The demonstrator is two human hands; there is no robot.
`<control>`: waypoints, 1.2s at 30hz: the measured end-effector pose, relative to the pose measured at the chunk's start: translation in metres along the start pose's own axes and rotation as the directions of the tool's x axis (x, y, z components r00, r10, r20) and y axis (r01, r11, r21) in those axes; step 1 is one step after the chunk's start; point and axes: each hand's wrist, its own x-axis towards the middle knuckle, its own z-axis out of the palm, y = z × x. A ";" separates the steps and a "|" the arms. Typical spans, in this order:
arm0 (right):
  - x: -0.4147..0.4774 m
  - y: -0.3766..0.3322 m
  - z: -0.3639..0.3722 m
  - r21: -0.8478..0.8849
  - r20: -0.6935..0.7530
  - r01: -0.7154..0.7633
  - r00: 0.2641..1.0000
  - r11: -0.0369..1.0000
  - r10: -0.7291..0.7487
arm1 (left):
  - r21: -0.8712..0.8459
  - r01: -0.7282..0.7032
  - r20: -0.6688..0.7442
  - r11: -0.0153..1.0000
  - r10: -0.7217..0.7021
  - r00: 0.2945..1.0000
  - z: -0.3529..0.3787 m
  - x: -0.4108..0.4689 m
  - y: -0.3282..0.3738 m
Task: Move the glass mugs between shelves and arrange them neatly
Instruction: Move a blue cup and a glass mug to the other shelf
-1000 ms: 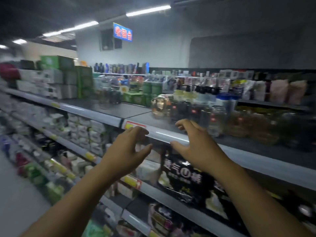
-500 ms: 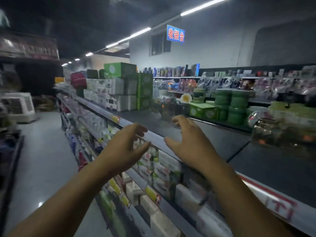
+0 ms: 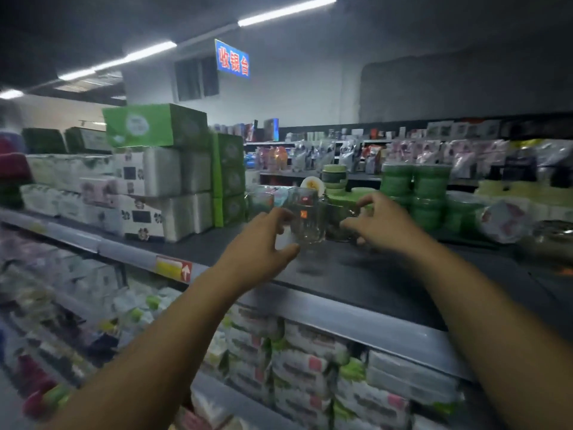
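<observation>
Glass mug [image 3: 305, 223]: was stood upright on the top shelf [image 3: 387, 274], at the front of a cluster of clear glassware, presumably so that it could be seen and taken from the aisle.
Mug's place: was found mid-view between the two hands, with boxes [image 3: 155, 125] well to its left and green tubs [image 3: 415, 184] behind it to the right; a red sticker was seen on its wall.
Left hand [image 3: 263, 246]: was raised to the mug's left side with the palm turned inward, probably so that the wall could be cupped.
Left fingers [image 3: 286, 212]: were held apart and curved, the thumb low and the others high. The mug lay just beside the fingertips, at the mouth of that opening. Nothing was seen to be clamped, though contact could not be told through the blur.
Right hand [image 3: 384, 226]: was brought in from the right, likely to steady the neighbouring glassware.
Right fingers [image 3: 362, 200]: were curved at a second glass [image 3: 336, 226] standing just right of the mug. Whether that glass was pinched could not be told.
Step judged: a reach was nearly finished and the mug had not yet been lifted.
Risk judged: the glasses were crowded together, so one could be knocked as the mug was drawn out.
</observation>
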 end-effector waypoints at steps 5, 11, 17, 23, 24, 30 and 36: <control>0.049 -0.003 0.023 0.054 0.014 -0.252 0.968 0.966 0.252 | -0.038 -0.136 -0.001 0.990 0.136 0.991 -0.002 0.060 -0.054; 0.070 0.026 0.065 0.287 -0.230 -0.272 0.911 0.919 0.342 | -0.077 -0.186 0.158 0.980 0.196 0.968 0.028 0.123 -0.083; 0.082 0.040 0.068 0.483 -0.073 -0.332 0.907 0.810 0.415 | -0.187 -0.188 0.186 0.964 0.222 0.957 0.056 0.147 -0.105; 0.081 0.040 0.061 0.447 -0.014 -0.389 0.897 0.806 0.441 | -0.351 -0.241 0.094 0.905 0.290 0.952 0.070 0.143 -0.105; 0.079 0.040 0.060 0.427 -0.029 -0.390 0.896 0.816 0.443 | -0.376 -0.241 0.098 0.895 0.297 0.950 0.070 0.142 -0.106; 0.070 0.035 0.059 0.348 0.018 -0.398 0.908 0.849 0.419 | -0.575 -0.172 0.165 0.800 0.319 0.933 0.064 0.133 -0.105; 0.056 0.025 0.041 0.387 0.064 -0.569 0.802 0.726 0.594 | -0.638 -0.075 0.234 0.767 0.286 0.929 0.070 0.141 -0.108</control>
